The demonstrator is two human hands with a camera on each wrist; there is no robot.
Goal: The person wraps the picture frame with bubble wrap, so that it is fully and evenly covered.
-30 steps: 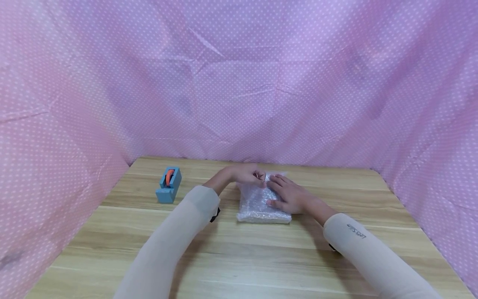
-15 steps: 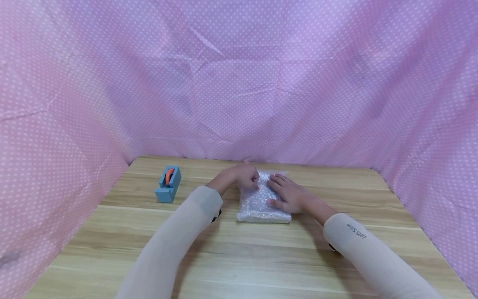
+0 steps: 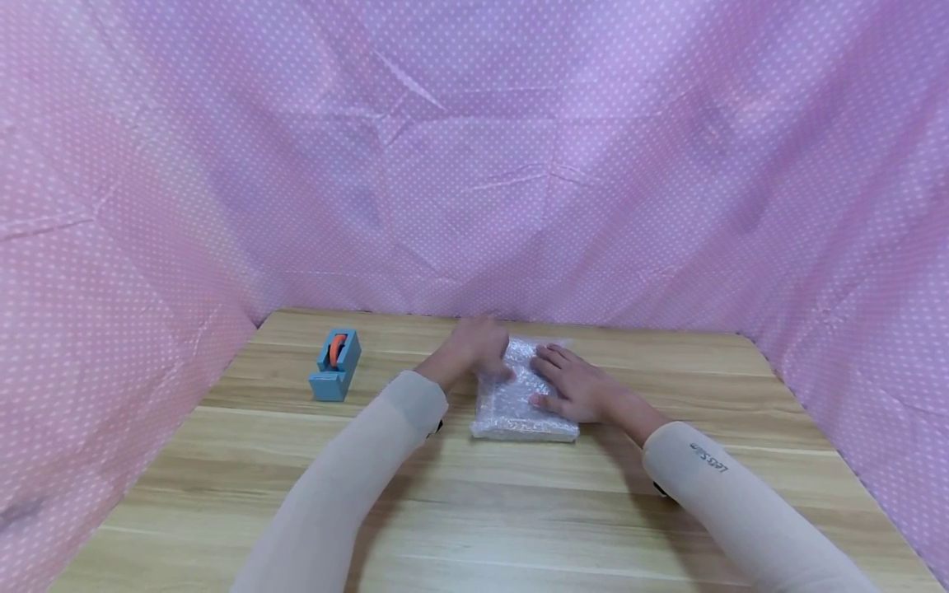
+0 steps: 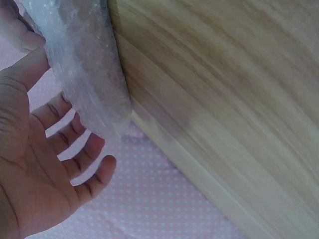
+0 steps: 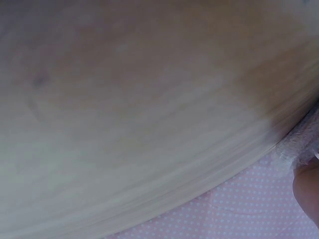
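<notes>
A flat bundle in clear bubble wrap (image 3: 522,424) lies on the wooden table. My right hand (image 3: 577,389) rests on its right side with the fingers spread. At its upper left edge is my left hand (image 3: 480,344), slightly blurred. The left wrist view has the left hand (image 4: 40,169) beside the bubble wrap (image 4: 87,69), its fingers loosely bent and apart, the thumb touching the wrap. Only a bit of the right hand (image 5: 306,191) and the wrap's edge (image 5: 299,144) enter the right wrist view. What the wrap contains is hidden.
To the left on the table (image 3: 474,527) stands a blue tape dispenser (image 3: 328,387) with an orange roll (image 3: 337,351). Pink dotted cloth (image 3: 474,206) hangs behind the table and on both sides.
My left hand has drawn left from the middle of the bundle to its upper left edge, its bent fingers loosening. The right hand has stayed on the wrap.
</notes>
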